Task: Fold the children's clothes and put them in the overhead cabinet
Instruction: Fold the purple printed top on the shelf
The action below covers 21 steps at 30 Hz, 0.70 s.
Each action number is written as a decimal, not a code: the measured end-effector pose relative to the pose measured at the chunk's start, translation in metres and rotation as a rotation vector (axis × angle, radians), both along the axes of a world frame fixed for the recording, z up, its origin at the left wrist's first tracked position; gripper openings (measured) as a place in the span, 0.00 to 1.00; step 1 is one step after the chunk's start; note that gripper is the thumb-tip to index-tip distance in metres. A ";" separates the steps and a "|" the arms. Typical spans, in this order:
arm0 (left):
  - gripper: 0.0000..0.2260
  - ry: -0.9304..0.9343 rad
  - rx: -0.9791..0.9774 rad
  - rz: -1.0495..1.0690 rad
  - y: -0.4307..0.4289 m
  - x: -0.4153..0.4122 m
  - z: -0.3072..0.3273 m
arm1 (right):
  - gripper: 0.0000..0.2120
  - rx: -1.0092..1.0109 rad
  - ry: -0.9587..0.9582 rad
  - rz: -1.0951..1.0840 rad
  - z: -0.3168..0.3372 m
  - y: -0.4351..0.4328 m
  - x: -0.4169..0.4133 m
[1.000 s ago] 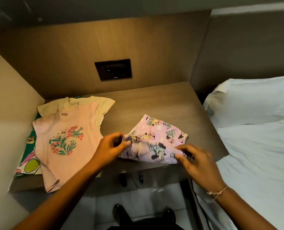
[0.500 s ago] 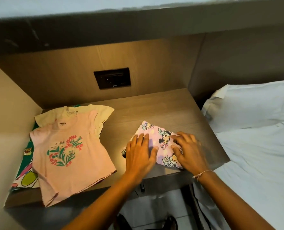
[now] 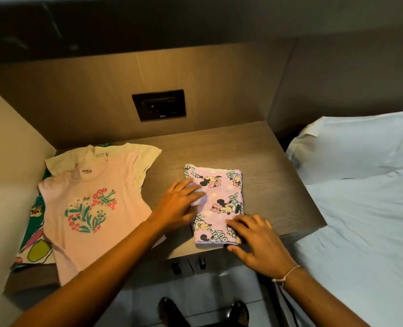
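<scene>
A lilac cartoon-print garment (image 3: 221,197) lies folded into a neat rectangle on the wooden table (image 3: 266,161). My left hand (image 3: 179,204) rests flat on its left edge, fingers spread. My right hand (image 3: 254,237) presses on its near right corner at the table's front edge. To the left lies an unfolded pink T-shirt (image 3: 89,208) with a flower print, on top of a pale yellow shirt (image 3: 101,156) and a green printed garment (image 3: 35,232).
A dark socket panel (image 3: 159,105) is set in the wooden back wall. A dark overhead unit (image 3: 148,22) spans the top. A bed with white sheets (image 3: 365,232) and a pillow (image 3: 351,147) adjoins the table on the right. My feet show below.
The lilac garment went from loosely held and half folded to a flat, taller rectangle. Both hands moved from pinching it to lying on its left edge and near corner.
</scene>
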<state>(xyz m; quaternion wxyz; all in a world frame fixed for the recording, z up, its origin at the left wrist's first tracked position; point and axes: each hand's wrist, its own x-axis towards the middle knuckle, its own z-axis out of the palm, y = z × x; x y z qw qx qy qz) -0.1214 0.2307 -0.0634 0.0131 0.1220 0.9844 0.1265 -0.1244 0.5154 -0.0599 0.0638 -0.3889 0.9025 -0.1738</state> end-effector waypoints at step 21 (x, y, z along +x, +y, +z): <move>0.17 -0.073 0.945 0.553 0.031 0.039 0.034 | 0.14 -0.330 -0.111 -0.343 0.029 -0.025 -0.012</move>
